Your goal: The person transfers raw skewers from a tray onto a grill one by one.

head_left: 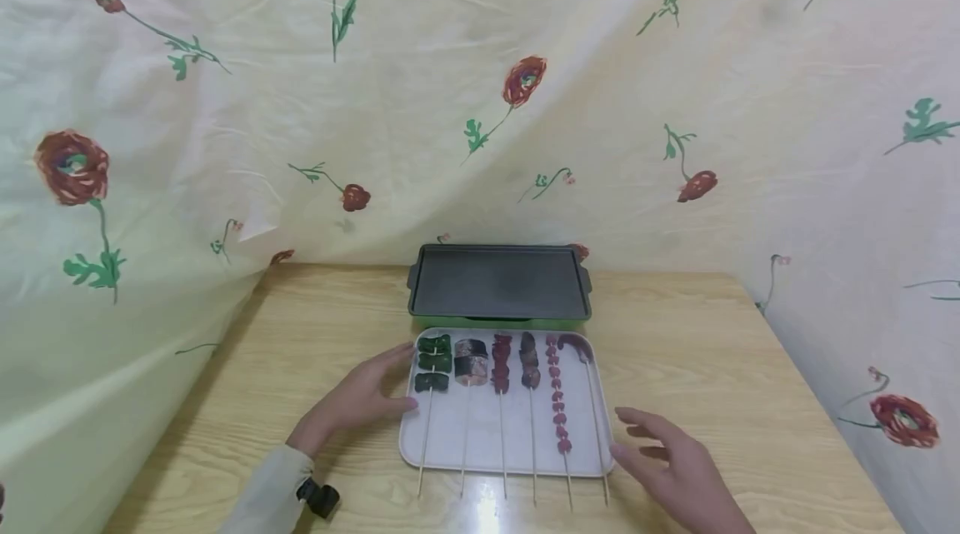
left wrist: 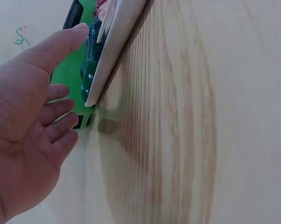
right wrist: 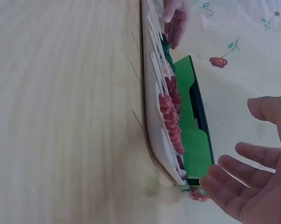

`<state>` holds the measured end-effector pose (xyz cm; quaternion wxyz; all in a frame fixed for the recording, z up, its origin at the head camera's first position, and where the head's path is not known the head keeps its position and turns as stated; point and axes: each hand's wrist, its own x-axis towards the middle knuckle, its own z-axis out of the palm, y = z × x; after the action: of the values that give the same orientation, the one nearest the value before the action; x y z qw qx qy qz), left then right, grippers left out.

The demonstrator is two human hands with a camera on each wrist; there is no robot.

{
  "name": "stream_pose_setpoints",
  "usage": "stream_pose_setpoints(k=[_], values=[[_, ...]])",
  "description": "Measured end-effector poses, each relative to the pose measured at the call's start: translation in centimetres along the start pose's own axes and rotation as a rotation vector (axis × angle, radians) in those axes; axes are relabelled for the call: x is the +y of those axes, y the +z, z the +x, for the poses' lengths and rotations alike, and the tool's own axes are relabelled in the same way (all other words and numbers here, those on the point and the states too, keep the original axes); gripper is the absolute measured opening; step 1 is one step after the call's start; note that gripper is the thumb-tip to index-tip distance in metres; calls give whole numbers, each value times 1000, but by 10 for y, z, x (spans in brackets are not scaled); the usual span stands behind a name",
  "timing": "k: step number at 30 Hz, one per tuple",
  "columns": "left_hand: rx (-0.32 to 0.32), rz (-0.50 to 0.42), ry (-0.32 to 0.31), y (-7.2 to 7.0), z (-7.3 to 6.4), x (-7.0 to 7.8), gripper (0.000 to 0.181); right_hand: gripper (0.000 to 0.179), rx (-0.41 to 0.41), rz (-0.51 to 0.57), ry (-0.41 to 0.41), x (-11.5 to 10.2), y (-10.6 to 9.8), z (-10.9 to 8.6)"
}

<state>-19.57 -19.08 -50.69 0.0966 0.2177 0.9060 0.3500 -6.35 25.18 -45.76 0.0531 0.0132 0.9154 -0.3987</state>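
A white tray (head_left: 446, 438) lies on the table with several skewers side by side, their sticks jutting over the near rim. From left to right they carry green folded pieces (head_left: 434, 362), dark-edged slices (head_left: 471, 369), red meat (head_left: 501, 363), brown chunks (head_left: 529, 361), small pink pieces (head_left: 557, 405) and a curled purple piece (head_left: 576, 344). My left hand (head_left: 367, 391) is at the tray's left rim, thumb and fingers spread. Beside the right rim is my right hand (head_left: 667, 461), fingers loosely bent, thumb tip close to the edge. Neither palm holds anything in the wrist views.
Directly behind the tray stands a black griddle plate (head_left: 498, 282) on a green base (right wrist: 192, 144), with a handle at each side. Flower-patterned cloth (head_left: 420, 101) hangs behind and at both sides of the wooden table (head_left: 675, 342).
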Motion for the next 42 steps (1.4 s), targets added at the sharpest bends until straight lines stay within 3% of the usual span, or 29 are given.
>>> stream_pose_setpoints(k=[3,10,18,31,37,42], values=[[-15,-18,14,0,1,-3,83,56,-39,84,67,3,4,-1],[-22,-24,31,0,2,-7,87,48,-52,170,220,8,18,-4],[-27,-40,0,-1,4,-12,88,41,-33,238,306,11,27,-5],[-29,-111,-47,2,4,-17,85,27,11,145,267,15,37,-8],[-32,-106,-49,3,4,-17,84,29,-18,145,310,21,38,-5],[-35,-107,-52,3,4,-16,85,33,-42,164,300,25,39,-6]])
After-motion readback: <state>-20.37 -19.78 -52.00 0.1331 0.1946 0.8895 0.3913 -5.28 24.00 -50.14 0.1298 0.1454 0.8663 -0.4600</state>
